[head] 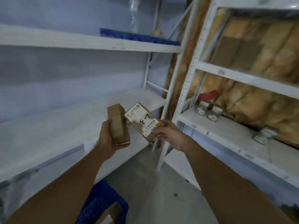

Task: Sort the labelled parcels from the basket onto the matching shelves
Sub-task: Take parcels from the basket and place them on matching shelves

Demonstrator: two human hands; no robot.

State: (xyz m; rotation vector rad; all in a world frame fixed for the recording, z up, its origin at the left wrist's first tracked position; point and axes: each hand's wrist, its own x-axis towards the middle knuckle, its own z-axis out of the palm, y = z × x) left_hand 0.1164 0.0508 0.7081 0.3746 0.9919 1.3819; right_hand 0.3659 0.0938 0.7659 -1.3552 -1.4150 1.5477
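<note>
Blue basket (98,206) at bottom edge, low between the forearms. Left grip (107,139) curled round plain brown parcel (119,125), held from below. Right grip (169,135) pinches labelled parcel (141,120) at its near end, with a handwritten mark on the label. Parcels just beside each other, contact unclear, above front edge of lower white shelf (48,126).
</note>
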